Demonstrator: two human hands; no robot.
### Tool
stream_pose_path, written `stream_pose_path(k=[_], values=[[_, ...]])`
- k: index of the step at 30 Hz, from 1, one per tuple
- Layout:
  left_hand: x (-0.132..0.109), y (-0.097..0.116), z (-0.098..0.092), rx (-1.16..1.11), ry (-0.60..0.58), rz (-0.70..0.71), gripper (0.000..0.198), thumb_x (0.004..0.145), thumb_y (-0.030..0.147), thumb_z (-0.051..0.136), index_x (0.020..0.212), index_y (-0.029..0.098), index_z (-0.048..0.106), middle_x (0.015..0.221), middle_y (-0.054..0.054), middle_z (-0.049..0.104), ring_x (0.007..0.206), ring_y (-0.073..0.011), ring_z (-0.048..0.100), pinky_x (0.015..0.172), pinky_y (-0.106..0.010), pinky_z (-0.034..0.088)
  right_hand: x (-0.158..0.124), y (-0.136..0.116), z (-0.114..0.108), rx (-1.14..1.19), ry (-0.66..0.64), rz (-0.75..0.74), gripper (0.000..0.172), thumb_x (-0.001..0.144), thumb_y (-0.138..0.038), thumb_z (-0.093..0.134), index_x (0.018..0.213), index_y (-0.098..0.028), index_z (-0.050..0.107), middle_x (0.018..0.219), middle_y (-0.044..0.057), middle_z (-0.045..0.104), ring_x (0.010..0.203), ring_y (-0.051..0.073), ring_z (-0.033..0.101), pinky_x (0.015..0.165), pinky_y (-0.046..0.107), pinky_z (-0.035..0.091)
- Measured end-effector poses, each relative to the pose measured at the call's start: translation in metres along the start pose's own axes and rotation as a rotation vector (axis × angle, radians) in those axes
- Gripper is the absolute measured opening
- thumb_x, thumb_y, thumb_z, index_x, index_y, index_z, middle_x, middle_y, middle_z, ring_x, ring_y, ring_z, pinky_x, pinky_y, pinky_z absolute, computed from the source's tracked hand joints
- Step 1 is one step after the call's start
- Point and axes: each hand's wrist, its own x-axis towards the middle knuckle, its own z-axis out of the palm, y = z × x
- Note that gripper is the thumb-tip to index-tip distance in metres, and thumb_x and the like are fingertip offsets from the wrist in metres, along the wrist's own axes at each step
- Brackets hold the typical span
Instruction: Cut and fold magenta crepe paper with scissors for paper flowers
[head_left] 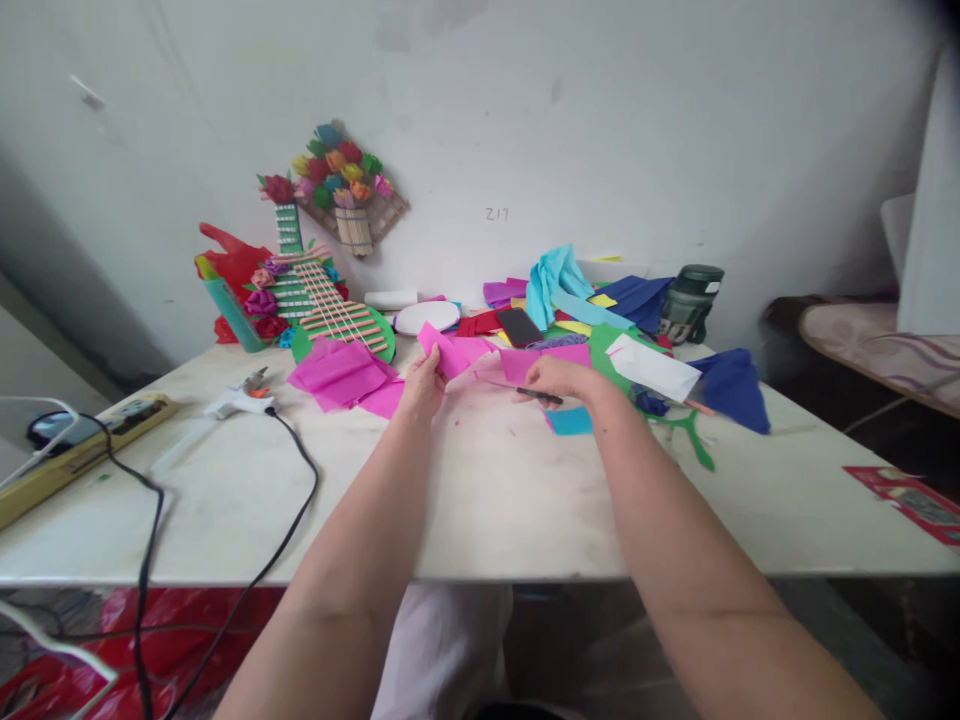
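My left hand pinches the near edge of a pink sheet of paper and lifts it off the white table. My right hand is closed on a thin dark stick-like tool, lying just right of the pink sheet. A pile of crumpled pink paper lies left of my left hand. More pink paper sits behind my right hand.
A glue gun with a black cable lies at the left. A paper guitar craft and a flower craft lean on the wall. Coloured papers, a phone, a white sheet and a dark jar crowd the back.
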Motion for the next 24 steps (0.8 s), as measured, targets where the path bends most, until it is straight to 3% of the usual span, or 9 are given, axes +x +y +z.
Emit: stream_pose_path(k=[2,4,6,9,12,14,17,24], values=[[0.0,-0.001,-0.001,-0.011,0.001,0.007,0.013,0.072,0.023,0.072,0.08,0.016,0.065,0.076,-0.003,0.07,0.078,-0.014,0.066,0.075,-0.024,0.053,-0.009,0.007,-0.009,0.202,-0.146,-0.067,0.035,0.061,-0.043,0.075,0.054,-0.015,0.054,0.04,-0.003,0.05,0.033,0.006,0.041,0.033,0.019,0.031],[0.001,-0.002,0.0,-0.018,0.025,0.003,0.009,0.074,0.021,0.069,0.08,0.016,0.065,0.076,-0.003,0.07,0.077,-0.013,0.066,0.075,-0.023,0.053,-0.014,0.013,-0.016,0.344,-0.175,-0.148,0.032,0.062,-0.042,0.074,0.062,-0.013,0.059,0.043,-0.002,0.053,0.033,0.005,0.04,0.032,0.018,0.031],[0.0,-0.001,0.0,-0.017,0.068,-0.004,0.003,0.076,0.016,0.066,0.077,0.015,0.065,0.073,-0.002,0.069,0.072,-0.0114,0.065,0.072,-0.022,0.052,-0.013,0.018,-0.02,0.481,-0.07,-0.239,0.032,0.065,-0.043,0.07,0.068,-0.013,0.06,0.046,-0.001,0.055,0.033,0.006,0.041,0.033,0.018,0.032],[-0.001,-0.001,0.001,0.012,0.111,-0.016,0.005,0.074,0.013,0.067,0.071,0.014,0.064,0.067,-0.001,0.067,0.063,-0.0099,0.064,0.065,-0.02,0.052,-0.004,0.024,-0.022,0.553,0.288,-0.288,0.034,0.068,-0.047,0.065,0.077,-0.014,0.063,0.052,0.0,0.059,0.039,0.008,0.046,0.038,0.02,0.037],[-0.002,-0.001,0.0,0.072,0.091,-0.043,0.01,0.069,0.014,0.072,0.07,0.013,0.063,0.064,-0.001,0.066,0.057,-0.01,0.062,0.058,-0.02,0.051,0.008,0.029,-0.019,0.184,0.633,-0.041,0.032,0.071,-0.045,0.063,0.081,-0.015,0.068,0.062,0.005,0.065,0.052,0.014,0.058,0.05,0.025,0.045],[-0.002,0.0,-0.002,0.124,0.093,-0.055,0.014,0.066,0.015,0.074,0.068,0.012,0.06,0.06,-0.001,0.064,0.052,-0.0097,0.06,0.051,-0.019,0.049,0.013,0.033,-0.017,-0.194,0.695,0.13,0.029,0.071,-0.042,0.063,0.079,-0.015,0.071,0.077,0.01,0.069,0.074,0.022,0.065,0.064,0.029,0.048],[-0.003,0.0,-0.004,0.217,0.136,-0.041,0.021,0.063,0.019,0.076,0.064,0.013,0.056,0.052,0.002,0.059,0.042,-0.008,0.053,0.039,-0.016,0.041,0.015,0.036,-0.013,-0.468,0.67,0.307,0.033,0.073,-0.041,0.059,0.088,-0.015,0.072,0.091,0.016,0.07,0.092,0.028,0.065,0.074,0.032,0.048],[-0.004,0.005,-0.003,0.368,0.123,-0.024,0.032,0.059,0.032,0.079,0.061,0.015,0.052,0.045,0.004,0.053,0.034,-0.007,0.046,0.034,-0.017,0.036,0.015,0.04,-0.01,-0.488,0.62,0.424,0.04,0.074,-0.032,0.061,0.105,-0.009,0.067,0.105,0.023,0.065,0.101,0.03,0.062,0.078,0.034,0.048]])
